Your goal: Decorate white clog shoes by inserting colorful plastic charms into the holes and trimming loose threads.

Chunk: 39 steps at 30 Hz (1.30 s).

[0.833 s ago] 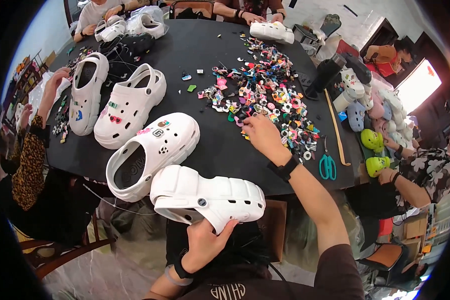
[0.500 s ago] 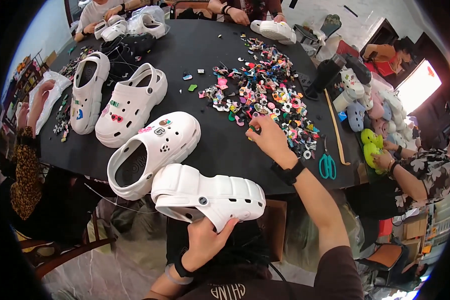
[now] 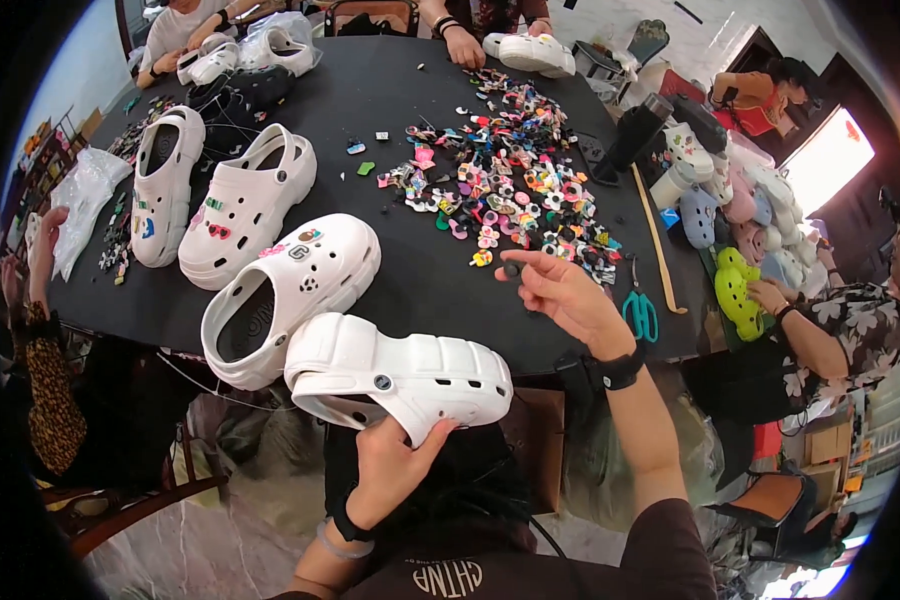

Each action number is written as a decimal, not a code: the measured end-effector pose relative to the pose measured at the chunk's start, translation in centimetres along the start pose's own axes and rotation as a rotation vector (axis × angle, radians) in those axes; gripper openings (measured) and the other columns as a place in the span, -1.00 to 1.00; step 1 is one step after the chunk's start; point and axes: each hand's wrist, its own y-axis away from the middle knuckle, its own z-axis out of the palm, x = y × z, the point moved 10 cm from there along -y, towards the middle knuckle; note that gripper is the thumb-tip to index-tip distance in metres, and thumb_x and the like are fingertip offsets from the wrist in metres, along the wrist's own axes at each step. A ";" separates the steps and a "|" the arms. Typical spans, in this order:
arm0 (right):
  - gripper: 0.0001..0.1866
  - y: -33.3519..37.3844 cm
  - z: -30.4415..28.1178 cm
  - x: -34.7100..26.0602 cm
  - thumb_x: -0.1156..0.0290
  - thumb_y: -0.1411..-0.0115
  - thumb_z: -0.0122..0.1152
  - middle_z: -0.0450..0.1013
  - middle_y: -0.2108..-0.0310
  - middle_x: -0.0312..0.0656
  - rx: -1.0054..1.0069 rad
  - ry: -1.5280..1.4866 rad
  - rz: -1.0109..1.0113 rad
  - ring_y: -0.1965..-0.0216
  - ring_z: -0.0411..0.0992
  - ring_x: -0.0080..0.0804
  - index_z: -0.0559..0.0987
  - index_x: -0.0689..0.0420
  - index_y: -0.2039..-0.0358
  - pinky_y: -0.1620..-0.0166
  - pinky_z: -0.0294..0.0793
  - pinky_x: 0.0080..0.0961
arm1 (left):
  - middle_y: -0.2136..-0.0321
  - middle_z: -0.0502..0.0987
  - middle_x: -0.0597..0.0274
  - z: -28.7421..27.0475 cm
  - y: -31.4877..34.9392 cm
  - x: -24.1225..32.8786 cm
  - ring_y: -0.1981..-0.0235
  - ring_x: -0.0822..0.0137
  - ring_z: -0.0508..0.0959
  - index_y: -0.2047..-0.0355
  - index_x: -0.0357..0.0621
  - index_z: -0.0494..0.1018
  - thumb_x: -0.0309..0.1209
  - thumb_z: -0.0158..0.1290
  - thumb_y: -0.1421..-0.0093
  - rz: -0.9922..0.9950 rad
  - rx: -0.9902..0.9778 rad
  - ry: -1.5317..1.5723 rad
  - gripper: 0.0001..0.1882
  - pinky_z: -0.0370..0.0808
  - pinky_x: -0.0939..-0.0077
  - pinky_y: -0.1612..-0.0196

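Observation:
My left hand (image 3: 390,475) grips a white clog (image 3: 420,365) by its side near the heel opening. The clog lies tipped on its side at the table's near edge, its top facing me. Over the table my right hand (image 3: 575,305) is raised, palm partly turned up. A small dark round shoe charm (image 3: 512,269) sits pinched between its thumb and forefinger. Just beyond that hand spreads a pile of colourful shoe charms (image 3: 520,185). Left of the held clog stands a white clog with charms (image 3: 340,255), touching it.
Two more decorated white clogs, one larger (image 3: 245,210) and one narrower (image 3: 160,190), stand farther left. Teal scissors (image 3: 640,315), a wooden stick (image 3: 658,240) and a black bottle (image 3: 640,130) lie or stand right. Co-workers' hands handle a green clog (image 3: 738,295) and white clogs.
My right hand has drawn back from the charm pile and turned palm-up, showing the dark charm in its fingers. My left hand still holds the clog. The whole view has shifted slightly.

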 end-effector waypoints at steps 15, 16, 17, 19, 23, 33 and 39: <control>-0.75 10.0 10.0 -0.2 0.46 0.00 0.33 0.56 0.27 -0.23 0.295 0.666 -0.544 0.42 0.48 -0.40 0.61 0.11 0.24 0.33 0.45 -0.51 | 0.26 0.59 0.17 1.3 -0.7 -0.8 0.24 0.43 0.58 0.11 -0.38 0.45 -0.47 0.18 -0.12 -0.291 -0.207 0.262 -0.65 0.50 0.55 0.20; -0.74 10.1 10.2 -0.2 0.45 0.02 0.35 0.56 0.27 -0.24 0.319 0.678 -0.597 0.42 0.48 -0.39 0.61 0.10 0.25 0.34 0.45 -0.49 | 0.22 0.57 0.15 1.7 -0.7 -0.9 0.22 0.41 0.58 0.08 -0.40 0.42 -0.49 0.15 -0.13 -0.333 -0.222 0.402 -0.64 0.51 0.54 0.18; -0.73 10.2 10.3 -0.2 0.44 0.03 0.35 0.56 0.27 -0.24 0.353 0.712 -0.639 0.41 0.48 -0.39 0.61 0.10 0.25 0.34 0.45 -0.49 | 0.18 0.55 0.13 2.2 -0.6 -1.1 0.20 0.39 0.57 0.05 -0.42 0.39 -0.51 0.11 -0.14 -0.393 -0.237 0.538 -0.64 0.51 0.53 0.16; -0.71 10.5 10.3 -0.6 0.43 0.05 0.37 0.55 0.27 -0.25 0.423 0.775 -0.763 0.41 0.48 -0.37 0.60 0.10 0.25 0.34 0.45 -0.48 | 0.07 0.49 0.07 3.1 -0.3 -1.1 0.13 0.34 0.54 -0.01 -0.46 0.33 -0.55 0.01 -0.19 -0.434 -0.287 0.653 -0.62 0.49 0.48 0.06; -0.70 10.0 9.6 0.1 0.43 0.08 0.37 0.55 0.27 -0.27 0.427 0.795 -0.752 0.40 0.48 -0.34 0.59 0.11 0.27 0.33 0.43 -0.48 | 0.07 0.49 0.09 3.5 0.4 -1.9 0.06 0.36 0.50 -0.01 -0.45 0.34 -0.55 -0.05 -0.21 -0.444 -0.257 0.615 -0.64 0.42 0.43 -0.04; -0.76 10.1 9.6 0.4 0.36 0.02 0.32 0.55 0.30 -0.30 0.375 0.816 -0.766 0.36 0.48 -0.37 0.60 0.07 0.28 0.32 0.38 -0.48 | 0.11 0.50 0.18 2.9 0.7 -2.7 0.13 0.46 0.49 -0.01 -0.41 0.36 -0.42 -0.07 -0.28 -0.444 -0.189 0.524 -0.65 0.41 0.55 0.05; -0.79 8.8 8.8 0.5 0.39 0.01 0.35 0.55 0.29 -0.28 0.330 0.723 -0.699 0.45 0.47 -0.46 0.63 0.12 0.32 0.43 0.38 -0.58 | 0.15 0.50 0.21 2.8 -0.1 -1.9 0.18 0.52 0.47 -0.01 -0.41 0.35 -0.30 -0.12 -0.35 -0.448 -0.173 0.479 -0.61 0.41 0.61 0.13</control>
